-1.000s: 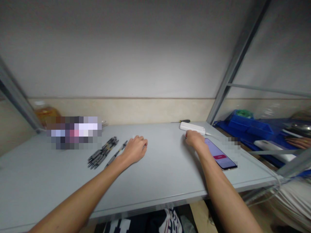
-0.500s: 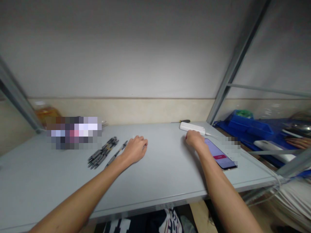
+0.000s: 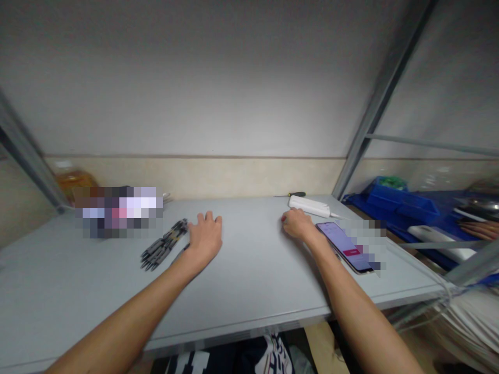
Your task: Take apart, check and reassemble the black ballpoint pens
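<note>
My left hand [image 3: 205, 236] lies palm down on the table with its fingers apart, over a single grey pen [image 3: 180, 255] that it mostly covers. Just left of it is a bundle of several grey-and-black pens [image 3: 161, 248], apparently with a band around the middle. My right hand [image 3: 297, 223] rests on the tabletop with curled fingers. A small reddish spot shows at its fingertips; I cannot make out whether it holds something. Beside the right wrist is a phone [image 3: 343, 246] with its screen lit.
Behind my right hand are a white power strip [image 3: 310, 206] with a cable and a screwdriver [image 3: 297, 195]. A blurred-out pile and a bottle of amber liquid [image 3: 76, 183] stand back left. Metal frame posts [image 3: 356, 145] flank the table [image 3: 249, 280]; blue trays [image 3: 405, 202] lie right.
My left hand has moved left, its fingers spreading, and now covers most of the single pen. My right hand has shifted left, away from the phone, still curled.
</note>
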`<state>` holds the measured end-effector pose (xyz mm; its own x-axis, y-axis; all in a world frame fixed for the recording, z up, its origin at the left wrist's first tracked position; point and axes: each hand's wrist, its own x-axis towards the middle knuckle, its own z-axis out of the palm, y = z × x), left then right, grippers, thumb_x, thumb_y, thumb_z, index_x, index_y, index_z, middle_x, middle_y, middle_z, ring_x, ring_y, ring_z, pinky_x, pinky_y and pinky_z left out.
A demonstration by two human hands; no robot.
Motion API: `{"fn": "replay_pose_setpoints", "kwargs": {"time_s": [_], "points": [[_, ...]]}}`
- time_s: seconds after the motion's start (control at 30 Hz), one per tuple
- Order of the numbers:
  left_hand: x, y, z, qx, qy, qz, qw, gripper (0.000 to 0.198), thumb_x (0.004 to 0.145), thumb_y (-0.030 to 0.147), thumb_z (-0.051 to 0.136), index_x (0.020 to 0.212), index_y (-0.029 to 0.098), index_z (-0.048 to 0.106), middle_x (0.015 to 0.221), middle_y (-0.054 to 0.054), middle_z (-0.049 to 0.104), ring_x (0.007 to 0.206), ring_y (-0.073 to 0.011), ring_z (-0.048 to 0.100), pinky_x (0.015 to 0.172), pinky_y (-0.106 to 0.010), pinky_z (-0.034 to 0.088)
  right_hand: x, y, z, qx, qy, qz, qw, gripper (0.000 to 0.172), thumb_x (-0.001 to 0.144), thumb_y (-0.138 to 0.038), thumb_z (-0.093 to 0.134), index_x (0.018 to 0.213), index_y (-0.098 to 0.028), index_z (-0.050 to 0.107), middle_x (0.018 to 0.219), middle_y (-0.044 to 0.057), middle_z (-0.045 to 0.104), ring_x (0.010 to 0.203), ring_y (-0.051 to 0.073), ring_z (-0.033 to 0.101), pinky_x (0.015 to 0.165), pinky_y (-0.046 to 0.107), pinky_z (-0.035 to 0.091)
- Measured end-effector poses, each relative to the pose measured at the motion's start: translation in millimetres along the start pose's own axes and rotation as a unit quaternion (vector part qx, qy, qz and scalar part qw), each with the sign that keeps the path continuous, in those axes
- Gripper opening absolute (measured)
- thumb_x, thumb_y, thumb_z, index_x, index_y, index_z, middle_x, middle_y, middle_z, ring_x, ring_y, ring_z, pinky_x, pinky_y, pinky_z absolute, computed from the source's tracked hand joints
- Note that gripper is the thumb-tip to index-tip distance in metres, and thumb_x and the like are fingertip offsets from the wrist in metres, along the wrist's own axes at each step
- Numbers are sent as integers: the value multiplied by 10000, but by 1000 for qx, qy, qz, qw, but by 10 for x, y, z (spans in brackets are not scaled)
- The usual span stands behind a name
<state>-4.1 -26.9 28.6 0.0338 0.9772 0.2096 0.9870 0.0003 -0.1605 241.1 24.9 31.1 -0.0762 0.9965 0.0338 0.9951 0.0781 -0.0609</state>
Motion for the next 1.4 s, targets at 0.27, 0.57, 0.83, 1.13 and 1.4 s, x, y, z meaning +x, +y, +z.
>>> {"fn": "replay_pose_setpoints", "kwargs": {"time_s": [0.27, 0.57, 0.83, 1.13, 1.4], "points": [[85, -98, 53, -40, -43, 70, 996, 418, 756, -29, 323, 1069, 135, 546, 1019, -170, 563, 964, -265, 534, 712, -375, 478, -59, -226, 107, 96, 48, -193, 975, 296, 722, -110, 501, 973, -158, 649, 967, 112, 570, 940, 213, 497, 845, 317, 376], [70, 115, 173, -431, 89, 255, 861, 243, 808, 151, 504, 1046, 196, 492, 951, -45, 552, 785, -138, 567, 755, -285, 472, -187, -509, 105, 238, 78, -365, 897, 255, 767, -237, 607, 1000, -135, 623, 878, 74, 629, 792, 150, 551, 752, 256, 398], [107, 44, 121, -436, 89, 242, 862, 168, 827, 269, 510, 958, 169, 544, 872, -36, 585, 766, -136, 562, 714, -273, 469, -153, -481, 49, 289, 77, -304, 904, 244, 846, -302, 509, 846, -126, 678, 729, 56, 658, 629, 116, 538, 621, 210, 380], [259, -219, 77, -372, 164, 196, 892, 183, 855, 268, 476, 922, 158, 605, 860, -53, 649, 792, -152, 581, 769, -281, 448, -75, -343, -53, 341, 111, -168, 918, 338, 850, -363, 443, 790, -111, 661, 688, 44, 642, 646, 135, 544, 628, 230, 383], [177, -41, 143, -345, 117, 262, 894, 281, 910, 259, 369, 945, 162, 630, 922, -59, 674, 870, -154, 595, 826, -280, 440, -252, -517, 4, 151, 81, -300, 938, 230, 815, -281, 529, 990, -148, 595, 854, 73, 645, 800, 159, 562, 729, 239, 367]]}}
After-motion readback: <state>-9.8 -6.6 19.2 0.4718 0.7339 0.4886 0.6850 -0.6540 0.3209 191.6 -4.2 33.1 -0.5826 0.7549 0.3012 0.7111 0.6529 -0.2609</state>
